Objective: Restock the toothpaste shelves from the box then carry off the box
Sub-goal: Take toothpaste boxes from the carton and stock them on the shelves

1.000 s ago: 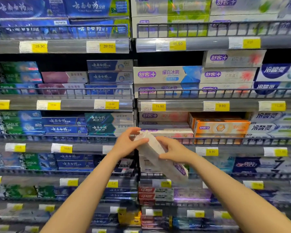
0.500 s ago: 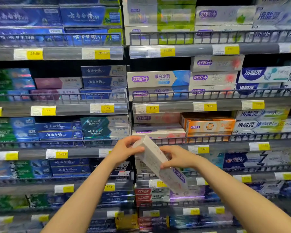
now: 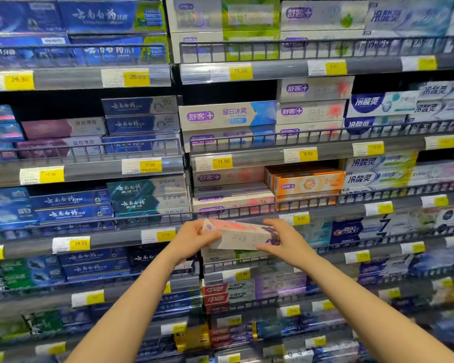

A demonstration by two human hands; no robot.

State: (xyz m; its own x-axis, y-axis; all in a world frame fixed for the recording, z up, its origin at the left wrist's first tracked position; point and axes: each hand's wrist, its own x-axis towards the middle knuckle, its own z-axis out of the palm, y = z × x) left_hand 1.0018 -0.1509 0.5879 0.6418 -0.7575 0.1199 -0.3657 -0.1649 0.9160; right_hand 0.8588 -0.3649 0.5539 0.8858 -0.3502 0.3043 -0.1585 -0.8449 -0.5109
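A white toothpaste carton (image 3: 240, 235) with a pink-red patch and purple logo lies nearly level in front of the shelves at centre. My left hand (image 3: 194, 238) grips its left end, thumb on the front face. My right hand (image 3: 283, 241) grips its right end. The carton hangs just below the wire rail of a shelf (image 3: 247, 205) stocked with matching white-and-pink cartons (image 3: 231, 197). The restock box is out of view.
Rows of toothpaste shelves fill the view, each fronted by a grey wire rail and yellow price tags (image 3: 300, 218). Orange cartons (image 3: 307, 183) sit to the right of the matching stack, blue-green ones (image 3: 147, 197) to its left. A gap shows above the white-and-blue cartons (image 3: 227, 115).
The carton has turned from steeply tilted to almost level, its pink face now up. Both hands shifted to its ends and the view moved closer to the shelves.
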